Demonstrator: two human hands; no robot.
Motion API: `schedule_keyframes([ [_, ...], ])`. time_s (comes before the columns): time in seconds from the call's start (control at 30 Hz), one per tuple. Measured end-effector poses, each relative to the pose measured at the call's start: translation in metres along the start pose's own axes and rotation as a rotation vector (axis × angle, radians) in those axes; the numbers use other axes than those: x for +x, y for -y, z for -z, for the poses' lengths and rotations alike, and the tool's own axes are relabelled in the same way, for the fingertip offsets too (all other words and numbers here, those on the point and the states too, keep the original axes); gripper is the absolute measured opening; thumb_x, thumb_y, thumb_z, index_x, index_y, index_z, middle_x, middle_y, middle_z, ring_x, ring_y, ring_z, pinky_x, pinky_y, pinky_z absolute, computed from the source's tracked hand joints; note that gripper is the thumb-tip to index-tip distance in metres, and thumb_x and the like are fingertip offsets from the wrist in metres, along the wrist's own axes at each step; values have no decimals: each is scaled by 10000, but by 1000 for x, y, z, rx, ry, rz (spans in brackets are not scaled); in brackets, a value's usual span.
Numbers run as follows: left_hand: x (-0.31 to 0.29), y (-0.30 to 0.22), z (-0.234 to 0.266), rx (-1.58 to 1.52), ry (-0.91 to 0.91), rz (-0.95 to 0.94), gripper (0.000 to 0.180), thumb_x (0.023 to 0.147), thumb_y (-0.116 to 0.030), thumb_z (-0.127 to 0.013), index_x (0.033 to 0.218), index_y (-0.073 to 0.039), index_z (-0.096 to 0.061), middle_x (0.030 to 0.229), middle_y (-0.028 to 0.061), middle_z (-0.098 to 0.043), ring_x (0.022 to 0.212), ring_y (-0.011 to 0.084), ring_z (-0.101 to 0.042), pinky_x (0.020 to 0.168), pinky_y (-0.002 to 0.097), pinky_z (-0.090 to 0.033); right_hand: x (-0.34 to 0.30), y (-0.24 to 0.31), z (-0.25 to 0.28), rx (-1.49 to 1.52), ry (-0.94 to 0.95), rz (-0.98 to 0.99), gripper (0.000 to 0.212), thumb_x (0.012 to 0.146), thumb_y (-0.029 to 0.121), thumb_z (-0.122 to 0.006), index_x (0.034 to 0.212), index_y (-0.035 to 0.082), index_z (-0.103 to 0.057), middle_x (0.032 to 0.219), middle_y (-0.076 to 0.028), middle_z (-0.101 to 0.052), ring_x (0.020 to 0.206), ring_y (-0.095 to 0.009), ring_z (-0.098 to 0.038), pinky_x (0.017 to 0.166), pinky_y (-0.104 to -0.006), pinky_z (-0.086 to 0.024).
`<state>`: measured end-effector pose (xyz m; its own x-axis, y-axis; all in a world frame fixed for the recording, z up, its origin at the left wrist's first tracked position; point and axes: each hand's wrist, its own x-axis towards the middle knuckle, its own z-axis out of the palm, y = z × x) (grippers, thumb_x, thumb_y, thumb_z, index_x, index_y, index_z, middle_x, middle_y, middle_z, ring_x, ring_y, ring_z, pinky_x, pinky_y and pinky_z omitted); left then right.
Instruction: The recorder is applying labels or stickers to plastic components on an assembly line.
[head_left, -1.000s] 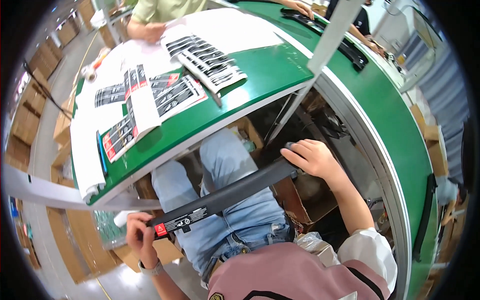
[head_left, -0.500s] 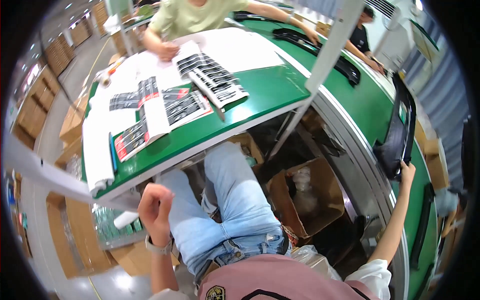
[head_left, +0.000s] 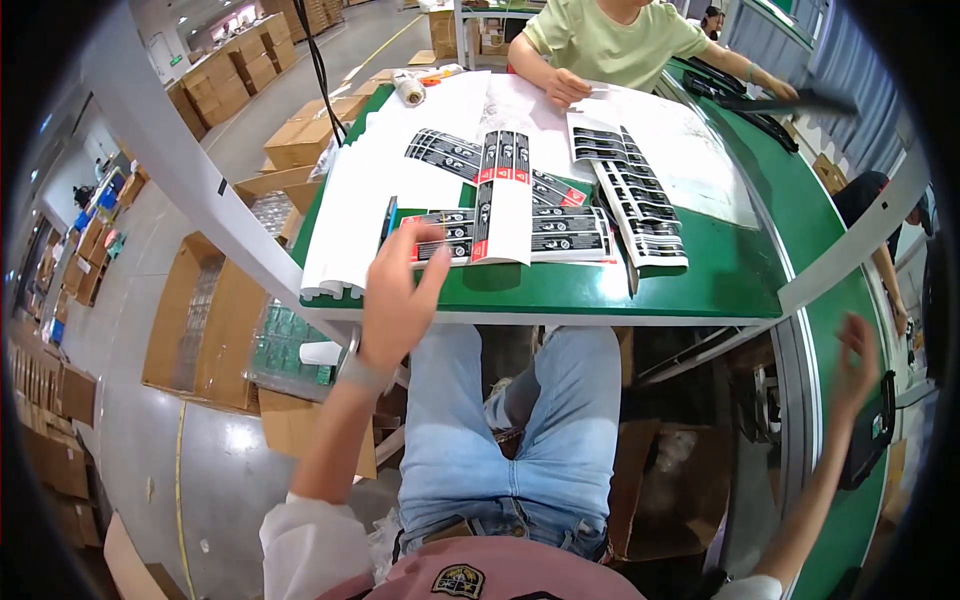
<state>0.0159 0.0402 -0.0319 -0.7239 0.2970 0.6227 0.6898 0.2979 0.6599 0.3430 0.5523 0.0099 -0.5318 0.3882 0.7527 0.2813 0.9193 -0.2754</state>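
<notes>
My left hand is raised over the front edge of the green-topped table, thumb and fingers apart and holding nothing. Just past its fingertips lie label sheets, white with black and red printing, crossing one another. A blue pen-like stick is by the same hand, partly hidden. More black-and-white label strips rest to the right, over a dark pointed blade-like tool. Over the conveyor at the right, my right hand is empty, its fingers loosely apart and slightly blurred. Below it lies a long black plastic part.
Across the table a person in a light green shirt has one hand holding a blurred black part. White posts rise at both table corners. Cardboard boxes stand on the left floor; another open carton is under the table.
The view has swung right, so the table now sits centrally. My right hand has let go of the black part. My left hand has risen toward the label sheets, its fingers spreading.
</notes>
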Motion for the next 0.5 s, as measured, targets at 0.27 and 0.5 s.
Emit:
schedule_keyframes([
  [0.27, 102, 80, -48, 127, 236, 295, 496, 803, -312, -726, 1133, 6, -538, 874, 176, -675, 802, 341, -662, 772, 408, -523, 70, 346, -236, 664, 309, 498, 274, 794, 16, -660, 1059, 79, -631, 1008, -105, -621, 854, -331, -638, 716, -400, -523],
  [0.5, 102, 69, -45, -355, 160, 345, 433, 744, 13, -740, 1136, -9, -556, 1013, 107, -693, 990, 163, -652, 854, 295, -512, 89, 376, -325, 771, 383, 593, 261, 742, 18, -669, 1000, 58, -654, 969, -114, -593, 907, -328, -606, 731, -404, -514],
])
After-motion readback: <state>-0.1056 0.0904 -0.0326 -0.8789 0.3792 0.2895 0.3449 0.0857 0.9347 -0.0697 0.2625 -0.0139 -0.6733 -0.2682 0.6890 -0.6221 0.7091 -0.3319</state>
